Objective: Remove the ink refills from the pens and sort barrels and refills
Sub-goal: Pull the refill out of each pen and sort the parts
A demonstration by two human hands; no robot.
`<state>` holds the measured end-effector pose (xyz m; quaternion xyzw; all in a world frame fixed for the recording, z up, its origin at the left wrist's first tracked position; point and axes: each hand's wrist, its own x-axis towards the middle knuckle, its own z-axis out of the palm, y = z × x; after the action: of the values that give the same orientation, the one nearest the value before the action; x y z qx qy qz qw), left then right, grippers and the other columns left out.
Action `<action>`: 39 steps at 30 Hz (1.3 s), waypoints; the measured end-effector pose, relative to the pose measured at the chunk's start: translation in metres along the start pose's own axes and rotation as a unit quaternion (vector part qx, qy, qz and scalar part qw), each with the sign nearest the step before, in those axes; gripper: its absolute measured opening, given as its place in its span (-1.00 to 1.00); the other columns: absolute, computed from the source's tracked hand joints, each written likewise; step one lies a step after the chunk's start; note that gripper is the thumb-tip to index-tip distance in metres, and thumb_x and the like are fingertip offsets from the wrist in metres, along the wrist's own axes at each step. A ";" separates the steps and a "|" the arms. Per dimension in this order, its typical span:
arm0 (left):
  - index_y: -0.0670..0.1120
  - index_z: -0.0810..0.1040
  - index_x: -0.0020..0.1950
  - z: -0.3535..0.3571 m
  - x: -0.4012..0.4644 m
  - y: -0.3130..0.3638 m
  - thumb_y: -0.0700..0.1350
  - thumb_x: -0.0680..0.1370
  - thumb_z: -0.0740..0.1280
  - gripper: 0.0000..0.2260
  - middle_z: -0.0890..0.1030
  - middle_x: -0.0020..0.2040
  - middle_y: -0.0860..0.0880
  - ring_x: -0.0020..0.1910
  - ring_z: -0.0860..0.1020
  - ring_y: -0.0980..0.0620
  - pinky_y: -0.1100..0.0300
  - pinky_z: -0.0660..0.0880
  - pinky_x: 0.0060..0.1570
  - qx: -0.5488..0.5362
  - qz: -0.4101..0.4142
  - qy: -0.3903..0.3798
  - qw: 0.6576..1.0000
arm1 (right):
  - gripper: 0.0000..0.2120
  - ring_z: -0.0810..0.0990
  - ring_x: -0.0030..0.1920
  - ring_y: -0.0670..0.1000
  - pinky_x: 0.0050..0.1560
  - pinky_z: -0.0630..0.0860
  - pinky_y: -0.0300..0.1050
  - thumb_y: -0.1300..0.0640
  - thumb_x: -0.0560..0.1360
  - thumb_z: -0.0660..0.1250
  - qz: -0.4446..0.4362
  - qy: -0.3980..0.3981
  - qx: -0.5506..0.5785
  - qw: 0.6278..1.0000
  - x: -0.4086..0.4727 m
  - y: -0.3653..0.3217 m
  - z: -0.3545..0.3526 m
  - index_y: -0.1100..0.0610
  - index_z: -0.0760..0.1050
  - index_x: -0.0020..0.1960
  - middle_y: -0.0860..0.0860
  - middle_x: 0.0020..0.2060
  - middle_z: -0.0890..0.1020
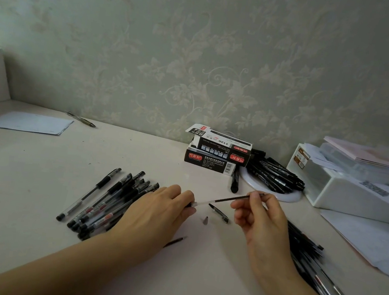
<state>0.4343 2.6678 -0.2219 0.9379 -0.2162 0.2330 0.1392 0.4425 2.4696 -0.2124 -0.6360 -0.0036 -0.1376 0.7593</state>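
The likeliest slip, I judge, is the thin refill (231, 198) bending or flicking ink as it comes free of the clear barrel (199, 203), since it is pinched near its far end and angled upward away from the barrel mouth; a sideways tug would bow it. A second risk is muddling the sort: a loose black cap (219, 213) and a small grey tip piece (205, 220) lie just below the barrel on the table (36, 176), and another refill (175, 241) lies nearer the person, all easy to nudge with a wrist. The left hand (155, 214) is closed around the barrel's hidden end, fingers together, only the clear mouth showing past them. The right hand (257, 217), to the right of the barrel, has thumb and forefinger clamped on the refill, other fingers loosely curled. Left of the barrel lies a pile of whole pens (109, 200); right of it, behind the right wrist, a darker heap (309, 261) whose contents I cannot tell
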 end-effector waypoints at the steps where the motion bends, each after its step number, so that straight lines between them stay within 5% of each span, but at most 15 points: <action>1: 0.06 0.40 0.11 -0.001 0.000 0.000 0.13 0.64 -0.03 -0.73 0.43 -0.07 0.10 -0.16 0.41 0.09 0.23 0.31 -0.24 -0.002 0.000 -0.002 1.000 | -0.85 0.56 -0.34 -0.07 -0.24 0.53 -0.20 0.16 0.66 0.17 0.000 -0.001 0.000 1.000 0.000 0.000 0.000 0.17 0.46 -0.04 0.10 -0.29 0.68; 27: 0.05 0.39 0.08 -0.007 0.000 0.005 0.18 0.58 -0.14 -0.62 0.44 -0.10 0.11 -0.20 0.38 0.10 0.20 0.36 -0.24 -0.054 -0.004 -0.009 0.998 | -0.84 0.56 -0.35 -0.08 -0.27 0.56 -0.25 0.17 0.65 0.18 0.032 -0.012 0.047 0.998 -0.001 -0.002 -0.001 0.20 0.46 -0.04 0.11 -0.30 0.69; 31: 0.06 0.39 0.06 -0.007 0.000 0.004 0.13 0.63 -0.05 -0.72 0.44 -0.12 0.10 -0.21 0.38 0.10 0.20 0.36 -0.26 -0.062 -0.006 0.004 0.998 | -0.86 0.56 -0.34 -0.06 -0.24 0.55 -0.22 0.18 0.64 0.19 0.034 -0.015 0.040 0.999 -0.001 -0.002 0.000 0.21 0.46 -0.04 0.10 -0.29 0.69; 39: 0.04 0.43 0.07 -0.006 0.000 0.006 0.12 0.63 -0.01 -0.71 0.46 -0.13 0.07 -0.19 0.44 0.06 0.06 0.43 -0.20 -0.065 0.009 -0.009 0.998 | -0.90 0.56 -0.29 -0.05 -0.20 0.49 -0.33 0.11 0.48 0.45 -0.069 -0.156 -0.198 0.965 -0.011 0.000 0.009 -0.10 0.65 -0.08 -0.04 -0.21 0.69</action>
<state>0.4294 2.6645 -0.2161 0.9270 -0.2402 0.2113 0.1957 0.4336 2.4808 -0.2130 -0.7852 -0.1381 -0.0868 0.5973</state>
